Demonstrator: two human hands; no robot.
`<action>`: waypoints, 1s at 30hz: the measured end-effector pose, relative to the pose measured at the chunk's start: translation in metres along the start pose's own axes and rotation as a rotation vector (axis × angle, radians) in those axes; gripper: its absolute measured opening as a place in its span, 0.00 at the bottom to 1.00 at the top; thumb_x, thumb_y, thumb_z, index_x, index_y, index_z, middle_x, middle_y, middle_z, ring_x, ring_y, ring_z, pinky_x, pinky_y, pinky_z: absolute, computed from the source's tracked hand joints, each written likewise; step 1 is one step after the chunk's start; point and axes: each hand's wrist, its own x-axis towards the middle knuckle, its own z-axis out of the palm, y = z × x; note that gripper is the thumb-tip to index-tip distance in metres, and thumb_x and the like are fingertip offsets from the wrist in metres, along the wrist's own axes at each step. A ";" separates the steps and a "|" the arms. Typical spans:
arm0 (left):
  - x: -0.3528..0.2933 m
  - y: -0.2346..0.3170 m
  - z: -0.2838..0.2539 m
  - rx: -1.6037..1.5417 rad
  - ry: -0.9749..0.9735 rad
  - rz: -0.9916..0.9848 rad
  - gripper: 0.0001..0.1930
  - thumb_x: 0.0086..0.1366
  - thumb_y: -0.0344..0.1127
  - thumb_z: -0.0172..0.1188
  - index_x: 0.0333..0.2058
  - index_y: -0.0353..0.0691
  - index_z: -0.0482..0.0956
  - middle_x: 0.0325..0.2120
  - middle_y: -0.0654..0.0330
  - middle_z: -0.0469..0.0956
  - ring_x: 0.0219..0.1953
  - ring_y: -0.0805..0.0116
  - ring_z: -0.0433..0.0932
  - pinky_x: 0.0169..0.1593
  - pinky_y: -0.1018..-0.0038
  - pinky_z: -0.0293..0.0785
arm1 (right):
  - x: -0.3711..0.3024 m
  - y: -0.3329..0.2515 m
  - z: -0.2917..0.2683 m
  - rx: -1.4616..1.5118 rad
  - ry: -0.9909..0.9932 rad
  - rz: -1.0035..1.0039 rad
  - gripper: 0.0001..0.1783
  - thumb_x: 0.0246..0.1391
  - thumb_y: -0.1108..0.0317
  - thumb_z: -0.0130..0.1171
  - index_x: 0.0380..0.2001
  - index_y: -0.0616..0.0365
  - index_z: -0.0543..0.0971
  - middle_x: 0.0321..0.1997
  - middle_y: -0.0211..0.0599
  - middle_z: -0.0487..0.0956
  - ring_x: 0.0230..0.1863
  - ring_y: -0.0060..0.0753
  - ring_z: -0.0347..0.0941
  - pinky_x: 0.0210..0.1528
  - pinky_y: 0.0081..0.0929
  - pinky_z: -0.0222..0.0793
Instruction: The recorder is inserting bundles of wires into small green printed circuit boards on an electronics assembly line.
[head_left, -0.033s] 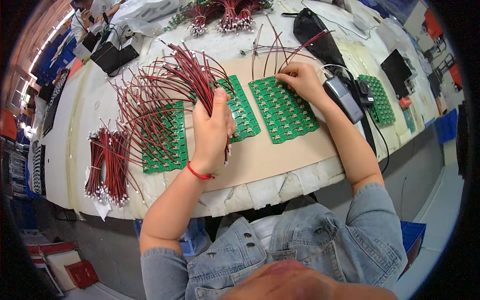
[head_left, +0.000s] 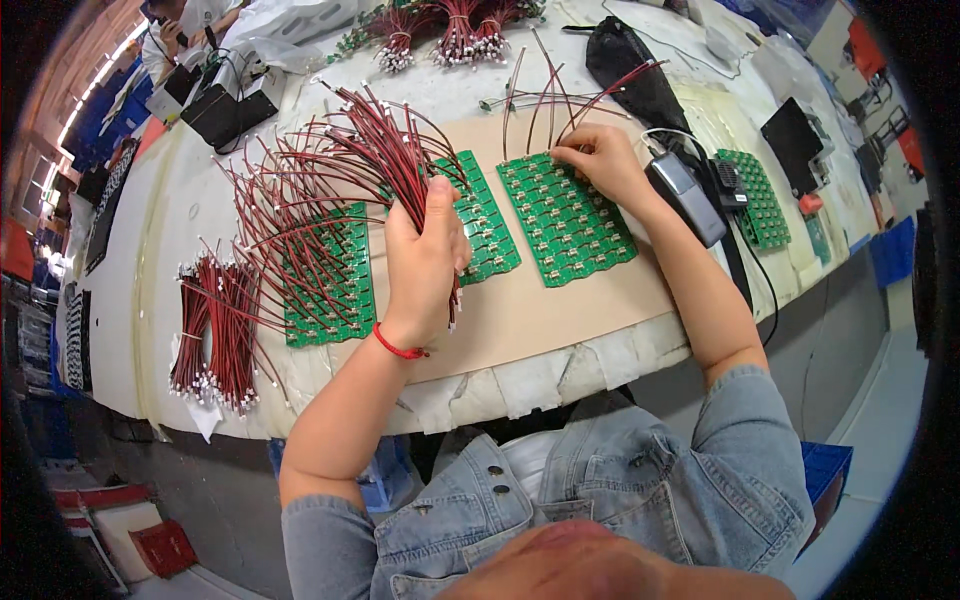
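My left hand (head_left: 428, 250) is closed around a thick bundle of red-and-black wires (head_left: 395, 150) with small white connectors at their ends. The bundle leans over a green circuit board (head_left: 487, 235), covering part of it. My right hand (head_left: 600, 160) pinches at the far edge of another green circuit board (head_left: 570, 225); what its fingertips hold is too small to make out. Several wires (head_left: 552, 95) stand up from that far edge, right by the fingertips. To the left, a third green board (head_left: 335, 285) carries many upright wires (head_left: 290, 200).
Tied wire bundles (head_left: 215, 330) lie at the near left, with more bundles (head_left: 460, 35) at the back. A grey power bank (head_left: 688, 198) with a cable sits by my right forearm. Beyond it lies another green board (head_left: 755, 200). A black pouch (head_left: 625, 65) is behind.
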 end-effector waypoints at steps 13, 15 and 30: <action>0.000 0.002 -0.002 -0.014 -0.006 0.002 0.13 0.70 0.43 0.47 0.31 0.41 0.67 0.13 0.71 0.56 0.12 0.81 0.54 0.16 0.80 0.50 | 0.003 -0.007 -0.001 -0.162 -0.053 -0.048 0.09 0.47 0.69 0.61 0.26 0.67 0.79 0.22 0.40 0.76 0.24 0.29 0.72 0.29 0.25 0.68; 0.002 0.004 -0.005 -0.098 -0.009 -0.006 0.15 0.71 0.46 0.43 0.31 0.41 0.67 0.14 0.71 0.56 0.12 0.80 0.54 0.17 0.80 0.51 | 0.006 -0.006 0.002 -0.171 -0.058 -0.060 0.09 0.46 0.70 0.61 0.26 0.68 0.79 0.24 0.45 0.77 0.26 0.35 0.74 0.32 0.28 0.69; 0.004 -0.001 -0.006 -0.049 0.083 0.117 0.18 0.72 0.49 0.39 0.35 0.39 0.66 0.17 0.67 0.60 0.18 0.76 0.63 0.24 0.79 0.62 | -0.045 -0.105 0.016 0.415 -0.306 0.052 0.13 0.50 0.65 0.63 0.25 0.65 0.76 0.21 0.38 0.76 0.20 0.25 0.69 0.23 0.27 0.64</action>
